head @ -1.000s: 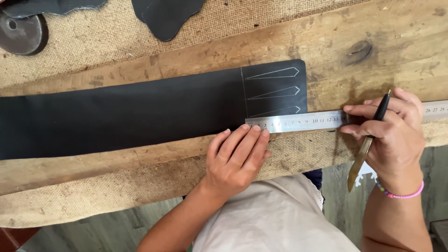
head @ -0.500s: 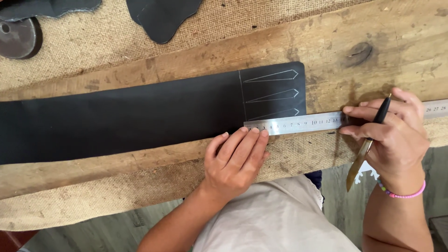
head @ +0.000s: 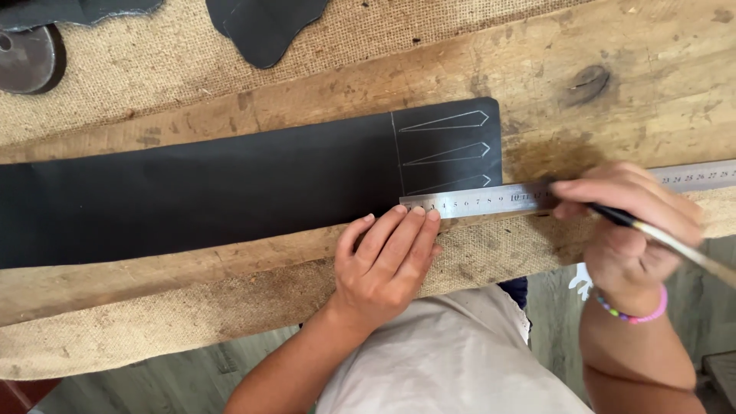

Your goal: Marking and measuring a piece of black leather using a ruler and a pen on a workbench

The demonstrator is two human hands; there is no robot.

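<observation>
Nearest the camera, the person's pale shirt [head: 452, 360] fills the bottom edge, with grey floorboards [head: 138, 387] showing beside it. Just above, burlap cloth [head: 192, 322] hangs over the front of the wooden plank [head: 613, 46]. The left hand [head: 383, 264] lies flat, fingers [head: 418, 230] stretched out and close together, their tips pressing the near end of the steel ruler [head: 479, 202]; it grips nothing. The right hand [head: 625, 230], with a pink beaded bracelet [head: 636, 313] on its wrist, is curled around a thin pen-like tool [head: 667, 241] whose blurred shaft slants off to the right, and it covers the middle of the ruler. The ruler lies across the lower right corner of the long black leather strip [head: 215, 188], just under three pale pointed outlines [head: 448, 149] drawn near the strip's end. Farther off, more burlap carries dark leather scraps [head: 264, 27] and a round metal weight [head: 27, 57].
</observation>
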